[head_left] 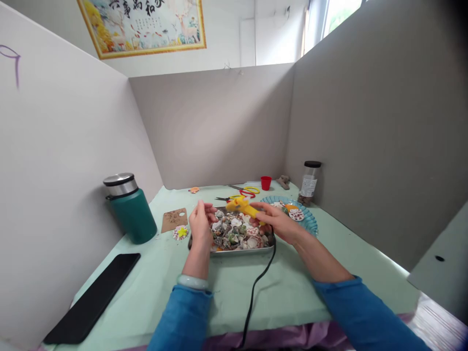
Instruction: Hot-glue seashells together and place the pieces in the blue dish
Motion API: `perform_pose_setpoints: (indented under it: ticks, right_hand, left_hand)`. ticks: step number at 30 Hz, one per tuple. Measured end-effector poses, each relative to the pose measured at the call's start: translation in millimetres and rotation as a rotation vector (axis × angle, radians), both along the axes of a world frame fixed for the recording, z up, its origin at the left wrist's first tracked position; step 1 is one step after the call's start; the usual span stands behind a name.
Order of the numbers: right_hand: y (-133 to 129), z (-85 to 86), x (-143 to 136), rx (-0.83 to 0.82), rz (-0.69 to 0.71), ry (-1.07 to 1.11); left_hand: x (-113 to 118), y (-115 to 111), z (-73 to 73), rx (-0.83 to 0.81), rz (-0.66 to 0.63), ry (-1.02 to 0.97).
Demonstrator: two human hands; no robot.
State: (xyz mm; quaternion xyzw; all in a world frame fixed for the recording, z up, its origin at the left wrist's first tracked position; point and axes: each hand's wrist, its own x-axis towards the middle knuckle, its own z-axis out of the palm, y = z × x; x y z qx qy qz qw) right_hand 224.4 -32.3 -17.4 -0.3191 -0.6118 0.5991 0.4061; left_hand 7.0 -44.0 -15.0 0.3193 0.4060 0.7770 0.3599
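Note:
My right hand (276,220) is wrapped around a yellow hot glue gun (243,205), whose nozzle end points left over the tray; its black cord (255,287) runs down to the table's front edge. My left hand (201,223) is raised at the tray's left side, fingers bent together. Whatever those fingers hold, if anything, is too small to make out. Below both hands is a metal tray (241,252) full of mixed seashells (234,231). A shell-covered disc with a yellow star (180,232) lies left of the tray.
Scissors (243,190) lie behind the tray near a red cup (266,183). A blue plate (310,222) with shell pieces and a black-lidded jar (309,183) stand right. Left are a brown board (171,220), a green bottle (133,212) and a black flat object (93,297). Partitions enclose the table.

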Motion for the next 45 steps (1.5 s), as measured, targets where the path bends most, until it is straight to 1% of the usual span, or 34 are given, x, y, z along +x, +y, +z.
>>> perform_pose_setpoints:
  ticks: [2,3,5,6,8,11,13,15,18,20,22,25,29,32,34,36,38,40,42,43,45]
  right_hand:
    - [0,-0.3,-1,-0.052,0.025,0.197]
    - [1,-1.2,-3,-0.07,0.032,0.239]
    - [6,-3.5,-7,-0.085,0.012,0.223]
    - [10,-4.4,-9,-0.081,-0.008,0.189]
    - [16,-5.2,-14,-0.035,-0.046,0.127]
    - [25,-5.6,-21,0.086,-0.102,0.082]
    - [29,-8.2,-24,0.141,-0.158,0.094]
    - [32,-13.6,-25,0.159,-0.211,0.136]
    - [34,-24.4,-24,0.17,-0.234,0.155]
    - [35,-30.0,-23,0.184,-0.239,0.129]
    - [34,-32.9,-22,0.201,-0.248,0.099]
    - [31,-32.3,-22,0.229,-0.254,0.047]
    - [25,-27.5,-22,0.258,-0.267,0.005]
    - [23,-25.9,-21,0.263,-0.273,0.011]
    - [24,-26.8,-21,0.264,-0.276,0.02]
    - [25,-28.9,-22,0.266,-0.278,0.033]
    - [27,-31.0,-23,0.264,-0.276,0.051]
    - [28,-32.5,-24,0.254,-0.279,0.076]
    - [29,-33.3,-24,0.241,-0.283,0.101]
    - [29,-33.4,-24,0.236,-0.284,0.111]
    - [28,-33.3,-23,0.234,-0.281,0.121]
  left_hand:
    - [-3,1,0.5,-0.006,0.026,0.038]
    - [-5,1,0.5,-0.007,0.048,0.068]
    - [-11,3,0.4,-0.028,0.092,0.18]
    - [-15,3,0.2,-0.057,0.107,0.272]
    - [-21,3,-0.6,-0.148,0.131,0.564]
    - [-26,1,-3.0,-0.243,0.166,1.102]
    - [-24,0,-5.6,-0.307,0.131,1.378]
    - [-21,0,-8.7,-0.382,0.034,1.581]
    - [-18,1,-13.2,-0.418,-0.101,1.824]
    - [-17,2,-15.3,-0.43,-0.131,1.918]
    - [-16,3,-16.6,-0.464,-0.117,1.943]
    - [-16,4,-17.6,-0.507,-0.097,1.938]
    - [-16,4,-19.3,-0.473,-0.157,1.922]
    - [-16,5,-19.6,-0.419,-0.199,1.846]
    - [-15,5,-18.7,-0.35,-0.193,1.736]
    - [-14,5,-17.3,-0.237,-0.2,1.53]
    - [-13,6,-16.4,-0.135,-0.269,1.267]
    - [-10,6,-16.7,-0.077,-0.391,1.051]
    - [-6,6,-18.6,-0.067,-0.493,0.963]
    - [-4,6,-20.0,-0.073,-0.516,0.969]
    - [-3,7,-22.8,-0.108,-0.514,1.034]
